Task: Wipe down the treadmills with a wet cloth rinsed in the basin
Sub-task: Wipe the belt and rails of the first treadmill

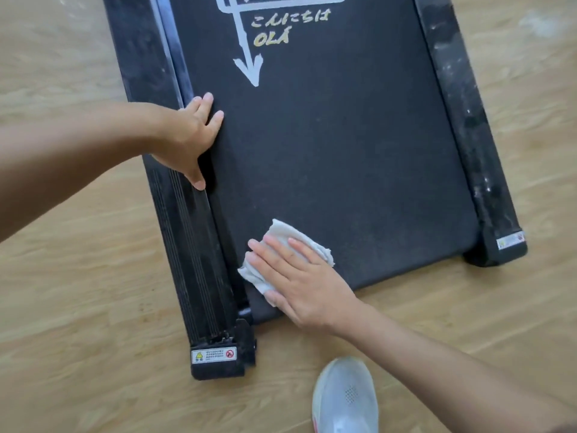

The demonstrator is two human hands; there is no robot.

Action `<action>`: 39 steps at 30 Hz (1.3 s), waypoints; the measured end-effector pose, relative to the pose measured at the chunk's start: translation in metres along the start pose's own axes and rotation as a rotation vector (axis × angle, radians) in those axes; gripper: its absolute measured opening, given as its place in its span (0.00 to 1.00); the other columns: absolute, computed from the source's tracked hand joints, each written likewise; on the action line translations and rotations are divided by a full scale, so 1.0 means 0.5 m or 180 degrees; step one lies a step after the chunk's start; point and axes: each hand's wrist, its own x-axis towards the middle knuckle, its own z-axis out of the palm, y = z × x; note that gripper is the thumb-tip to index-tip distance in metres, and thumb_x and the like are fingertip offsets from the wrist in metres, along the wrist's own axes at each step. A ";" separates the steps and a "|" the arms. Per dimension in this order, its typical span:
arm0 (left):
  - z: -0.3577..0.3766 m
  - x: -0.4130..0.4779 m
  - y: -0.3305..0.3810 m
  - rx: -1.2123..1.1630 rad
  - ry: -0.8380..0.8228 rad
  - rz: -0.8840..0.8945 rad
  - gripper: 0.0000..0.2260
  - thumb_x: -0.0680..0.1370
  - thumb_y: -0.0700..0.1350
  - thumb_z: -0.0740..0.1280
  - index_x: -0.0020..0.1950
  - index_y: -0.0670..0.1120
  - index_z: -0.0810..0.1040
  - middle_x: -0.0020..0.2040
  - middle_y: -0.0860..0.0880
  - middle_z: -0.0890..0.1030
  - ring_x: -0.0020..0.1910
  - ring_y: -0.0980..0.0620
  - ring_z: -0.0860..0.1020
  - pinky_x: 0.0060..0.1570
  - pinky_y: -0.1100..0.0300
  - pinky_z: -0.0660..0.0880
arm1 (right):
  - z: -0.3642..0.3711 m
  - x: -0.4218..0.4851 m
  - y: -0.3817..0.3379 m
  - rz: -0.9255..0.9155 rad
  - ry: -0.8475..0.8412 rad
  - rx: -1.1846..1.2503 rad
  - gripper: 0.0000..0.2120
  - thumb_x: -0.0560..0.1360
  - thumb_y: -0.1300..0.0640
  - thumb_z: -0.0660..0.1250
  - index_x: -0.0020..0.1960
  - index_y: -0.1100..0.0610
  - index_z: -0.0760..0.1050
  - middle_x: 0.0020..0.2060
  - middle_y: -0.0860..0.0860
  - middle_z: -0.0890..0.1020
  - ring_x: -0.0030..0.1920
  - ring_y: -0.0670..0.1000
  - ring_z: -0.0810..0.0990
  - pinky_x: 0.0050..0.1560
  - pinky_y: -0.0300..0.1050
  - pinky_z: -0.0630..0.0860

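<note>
Cloth [285, 234], pale and bunched into a loose pad, lay on the treadmill belt [343, 151] near its rear left corner, just beside the ribbed left side rail [193, 245]. In the head view the right hand [299, 276] lay flat on top of it, fingers straight and slightly spread, pressing it down rather than pinching it. The left hand [190, 135] was braced farther up, where belt meets rail, fingers extended and holding nothing.

The cloth looked soft, limp and light. A flat palm seemed the best hold for wiping, and it would probably need gathering at its edges to be lifted or wrung. The belt looked matte and grippy, so the pad would likely drag and fold under a sideways push.

The right side rail [462, 120] showed whitish smears and looked unwiped. A white shoe [345, 398] stood on the wooden floor [78, 276] just behind the treadmill.
</note>
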 end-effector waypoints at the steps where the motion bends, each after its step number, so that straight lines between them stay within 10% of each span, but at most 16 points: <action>1: -0.002 0.002 0.002 0.0098 -0.0037 -0.0017 0.64 0.72 0.69 0.72 0.80 0.38 0.28 0.79 0.33 0.29 0.82 0.36 0.37 0.80 0.43 0.56 | -0.003 -0.026 0.040 0.0134 0.0061 -0.0031 0.30 0.87 0.46 0.51 0.87 0.53 0.49 0.86 0.49 0.49 0.86 0.51 0.45 0.84 0.56 0.51; 8: 0.004 0.000 -0.006 0.0124 -0.0134 -0.0029 0.62 0.75 0.68 0.69 0.77 0.36 0.24 0.77 0.31 0.26 0.81 0.34 0.33 0.81 0.44 0.49 | -0.035 -0.226 0.357 0.2586 0.0294 0.0375 0.31 0.87 0.43 0.42 0.87 0.53 0.44 0.86 0.49 0.46 0.85 0.50 0.43 0.84 0.60 0.48; 13: 0.009 -0.003 -0.009 -0.0034 -0.0119 0.0007 0.62 0.74 0.67 0.71 0.78 0.37 0.25 0.78 0.33 0.26 0.81 0.35 0.33 0.81 0.42 0.51 | -0.005 -0.214 0.293 0.3550 0.0655 0.0699 0.33 0.85 0.44 0.43 0.86 0.58 0.43 0.86 0.54 0.44 0.85 0.54 0.41 0.83 0.62 0.44; 23: -0.003 -0.024 0.010 -0.0125 -0.0033 -0.0064 0.63 0.73 0.65 0.74 0.80 0.39 0.29 0.80 0.35 0.29 0.82 0.37 0.36 0.80 0.42 0.55 | 0.032 -0.031 -0.156 0.1004 0.0376 0.0499 0.31 0.86 0.48 0.54 0.86 0.56 0.50 0.86 0.51 0.49 0.86 0.53 0.46 0.82 0.59 0.56; 28: 0.004 -0.021 0.001 -0.0241 0.0070 -0.0002 0.62 0.72 0.65 0.74 0.81 0.41 0.30 0.81 0.37 0.30 0.83 0.40 0.36 0.81 0.44 0.54 | 0.034 -0.077 -0.069 0.0025 0.0300 0.0098 0.28 0.87 0.50 0.52 0.86 0.53 0.53 0.86 0.48 0.53 0.85 0.51 0.49 0.83 0.54 0.55; 39: 0.023 -0.017 -0.017 -0.0438 0.0252 0.0162 0.61 0.71 0.64 0.75 0.83 0.43 0.33 0.82 0.39 0.31 0.83 0.42 0.36 0.82 0.46 0.50 | -0.004 -0.267 0.353 0.2962 0.0786 0.0752 0.30 0.86 0.46 0.45 0.86 0.56 0.50 0.86 0.52 0.52 0.85 0.51 0.48 0.84 0.59 0.49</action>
